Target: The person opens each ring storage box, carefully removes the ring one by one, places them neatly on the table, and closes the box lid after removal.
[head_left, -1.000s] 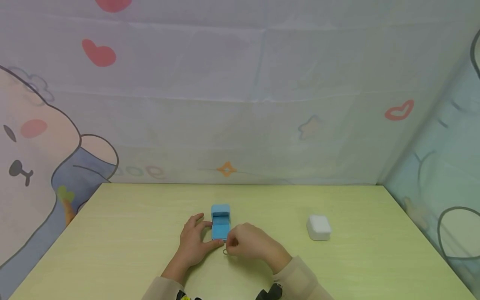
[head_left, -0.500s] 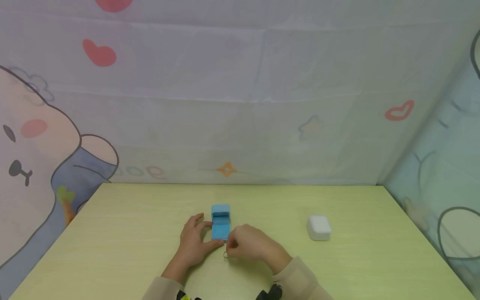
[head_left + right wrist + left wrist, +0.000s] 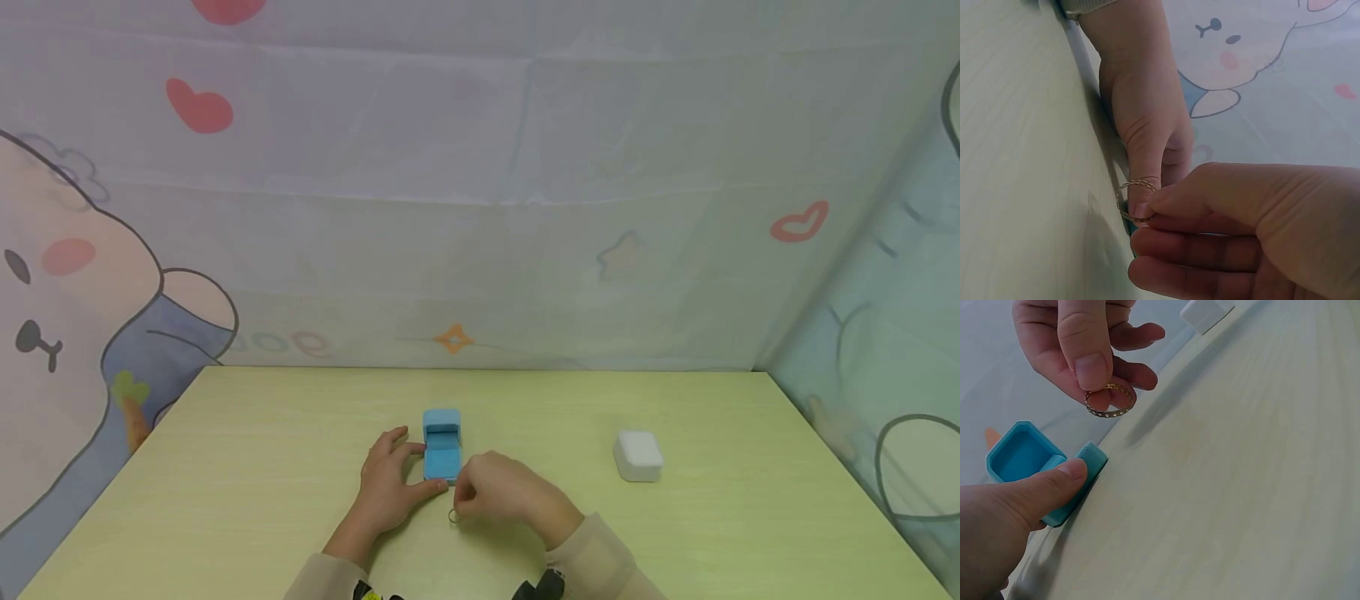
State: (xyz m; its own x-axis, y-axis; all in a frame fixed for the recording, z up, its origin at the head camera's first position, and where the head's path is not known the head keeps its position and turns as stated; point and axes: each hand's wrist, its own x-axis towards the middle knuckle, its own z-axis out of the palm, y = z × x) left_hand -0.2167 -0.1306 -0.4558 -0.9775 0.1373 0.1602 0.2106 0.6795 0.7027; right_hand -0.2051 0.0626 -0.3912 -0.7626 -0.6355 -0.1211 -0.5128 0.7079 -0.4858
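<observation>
A gold-coloured ring with a patterned band is pinched between the thumb and index finger of my right hand. In the right wrist view the ring stands out from the fingertips, in front of the other hand. Just behind it on the table, a light blue ring box stands with its lid raised. My left hand holds the box, its thumb on the front edge and its index finger at the left side. That thumb lies across the box base in the left wrist view, where the other fingers are mostly hidden.
A small white box with rounded corners stands on the pale yellow table, well to the right of the hands. Behind the table hangs a printed cloth with hearts and a cartoon animal.
My right hand has shifted the ring slightly toward the front of the table, away from the ring box. The left hand and the box have stayed in place.
</observation>
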